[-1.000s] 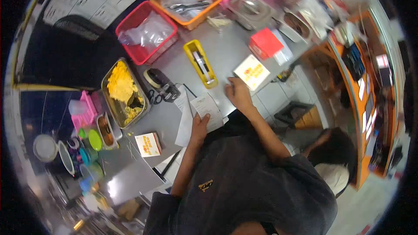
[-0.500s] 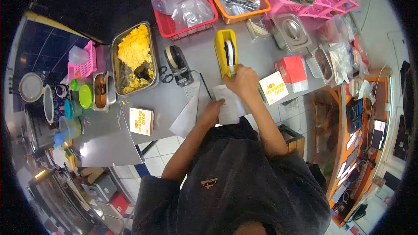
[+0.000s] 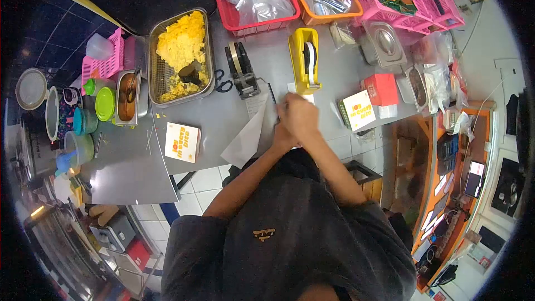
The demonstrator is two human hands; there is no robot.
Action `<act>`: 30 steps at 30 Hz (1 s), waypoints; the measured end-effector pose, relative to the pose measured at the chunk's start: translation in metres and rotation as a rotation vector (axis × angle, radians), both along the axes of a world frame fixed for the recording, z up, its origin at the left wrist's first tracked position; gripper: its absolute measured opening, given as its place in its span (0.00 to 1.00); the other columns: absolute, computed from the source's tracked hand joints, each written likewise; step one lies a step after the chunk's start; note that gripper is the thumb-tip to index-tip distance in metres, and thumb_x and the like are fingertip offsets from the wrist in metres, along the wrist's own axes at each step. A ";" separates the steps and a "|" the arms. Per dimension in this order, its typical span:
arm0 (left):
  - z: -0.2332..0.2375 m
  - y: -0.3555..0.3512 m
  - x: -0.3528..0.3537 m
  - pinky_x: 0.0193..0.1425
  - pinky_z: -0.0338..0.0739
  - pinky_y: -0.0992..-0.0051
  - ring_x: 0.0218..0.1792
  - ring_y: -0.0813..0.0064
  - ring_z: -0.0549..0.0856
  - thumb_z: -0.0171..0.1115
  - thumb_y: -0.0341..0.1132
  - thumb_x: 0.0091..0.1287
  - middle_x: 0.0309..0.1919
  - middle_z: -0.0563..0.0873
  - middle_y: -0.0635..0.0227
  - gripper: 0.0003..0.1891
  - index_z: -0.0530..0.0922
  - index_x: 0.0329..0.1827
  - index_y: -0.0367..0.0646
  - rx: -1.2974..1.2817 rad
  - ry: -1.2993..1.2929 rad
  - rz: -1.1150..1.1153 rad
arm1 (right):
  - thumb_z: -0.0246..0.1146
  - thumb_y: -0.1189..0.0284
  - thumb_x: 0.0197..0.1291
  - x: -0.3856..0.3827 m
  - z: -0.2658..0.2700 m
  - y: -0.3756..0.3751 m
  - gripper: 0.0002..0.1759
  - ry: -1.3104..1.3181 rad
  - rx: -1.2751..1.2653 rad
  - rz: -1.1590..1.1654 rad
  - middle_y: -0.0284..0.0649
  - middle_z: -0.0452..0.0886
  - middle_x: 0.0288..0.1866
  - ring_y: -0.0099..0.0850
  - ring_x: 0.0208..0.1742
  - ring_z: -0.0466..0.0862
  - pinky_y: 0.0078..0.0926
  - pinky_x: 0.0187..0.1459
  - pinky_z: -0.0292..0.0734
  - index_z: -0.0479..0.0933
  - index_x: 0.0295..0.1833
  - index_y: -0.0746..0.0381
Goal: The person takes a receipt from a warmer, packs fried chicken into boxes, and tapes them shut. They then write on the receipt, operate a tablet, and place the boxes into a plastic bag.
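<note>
At the counter's front edge, my right hand (image 3: 301, 116) is closed, its fingers bent down over my left hand. My left hand (image 3: 283, 137) is partly hidden beneath it and closed round a white paper slip, now almost wholly covered by the hands. Whatever lies between my right fingers is hidden. Just beyond them stands a yellow tape dispenser (image 3: 298, 67) with a roll of clear tape. To its left is a black tape dispenser (image 3: 244, 81). White printed papers (image 3: 248, 134) and a thin black stick (image 3: 272, 92) lie left of my hands.
Printed boxes stand left (image 3: 183, 142) and right (image 3: 358, 111), the latter beside a red box (image 3: 380, 89). A metal tray (image 3: 209, 81) holds yellow shredded food. Black scissors (image 3: 224, 85) lie beside it. Red (image 3: 245, 29) and orange (image 3: 329, 19) baskets hold plastic ware.
My right hand has left the yellow dispenser and come down over my left hand. The paper slip, plainly visible before, is now mostly covered. The view has shifted slightly.
</note>
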State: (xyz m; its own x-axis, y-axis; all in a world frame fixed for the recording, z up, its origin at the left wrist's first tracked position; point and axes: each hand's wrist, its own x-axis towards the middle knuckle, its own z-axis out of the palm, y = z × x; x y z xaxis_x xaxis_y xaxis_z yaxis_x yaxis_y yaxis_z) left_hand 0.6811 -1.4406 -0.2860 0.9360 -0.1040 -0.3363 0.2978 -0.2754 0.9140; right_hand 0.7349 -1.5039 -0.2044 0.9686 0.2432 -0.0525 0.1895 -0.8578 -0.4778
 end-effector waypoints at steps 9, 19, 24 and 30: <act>0.020 0.007 -0.019 0.32 0.83 0.61 0.28 0.59 0.88 0.66 0.42 0.58 0.23 0.87 0.60 0.15 0.82 0.41 0.40 0.014 0.229 -0.074 | 0.68 0.67 0.44 0.000 -0.042 -0.001 0.12 0.180 -0.037 -0.019 0.52 0.83 0.28 0.51 0.34 0.85 0.46 0.38 0.81 0.81 0.29 0.65; 0.020 0.021 -0.025 0.66 0.63 0.52 0.66 0.54 0.67 0.64 0.41 0.61 0.63 0.71 0.50 0.25 0.75 0.62 0.45 0.614 -0.425 -0.399 | 0.58 0.83 0.61 -0.042 -0.079 -0.107 0.03 0.173 1.135 -0.393 0.37 0.81 0.36 0.23 0.34 0.82 0.21 0.36 0.80 0.76 0.40 0.67; 0.004 0.029 -0.030 0.69 0.61 0.51 0.67 0.53 0.67 0.63 0.41 0.63 0.69 0.68 0.52 0.26 0.74 0.67 0.53 0.645 -0.680 -0.392 | 0.64 0.85 0.57 -0.037 -0.102 -0.100 0.06 0.108 1.059 -0.304 0.35 0.81 0.36 0.19 0.35 0.81 0.16 0.36 0.78 0.75 0.38 0.66; 0.001 0.029 -0.030 0.69 0.60 0.51 0.68 0.52 0.67 0.63 0.41 0.63 0.69 0.68 0.53 0.25 0.76 0.65 0.51 0.617 -0.672 -0.392 | 0.69 0.82 0.52 -0.035 -0.111 -0.102 0.09 0.067 0.877 -0.319 0.30 0.78 0.28 0.13 0.27 0.75 0.12 0.28 0.71 0.73 0.34 0.64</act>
State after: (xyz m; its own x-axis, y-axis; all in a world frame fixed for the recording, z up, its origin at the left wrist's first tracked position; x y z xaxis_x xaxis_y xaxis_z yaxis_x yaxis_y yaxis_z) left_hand 0.6514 -1.4115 -0.2848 0.8888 -0.4323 0.1524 -0.4436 -0.7276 0.5232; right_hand 0.7002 -1.6056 -0.3158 0.9979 -0.0539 -0.0345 -0.0443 -0.1924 -0.9803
